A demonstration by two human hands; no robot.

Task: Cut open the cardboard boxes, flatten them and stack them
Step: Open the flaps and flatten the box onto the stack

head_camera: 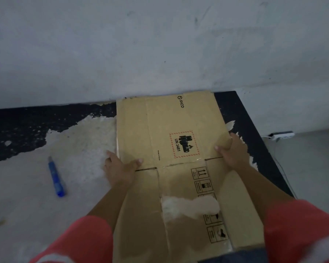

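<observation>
Two hands hold a flattened cardboard box [171,118] by its sides, on the floor [27,205] against a pale wall [160,44].

The box lies flat and printed side up, its far edge touching the wall and its near end reaching back between the person's arms. The left hand [120,168] grips the left edge: the thumb lies flat on top of the cardboard, one finger stretches along the floor just beside the edge, and the other fingers are hidden. The right hand [234,150] is curled round the right edge, fingertips hooked over it, and the cardboard bends up slightly there. A blue cutter [56,177] lies on the floor well to the left, apart from both hands. A white power strip [281,135] sits by the wall on the far right.
</observation>
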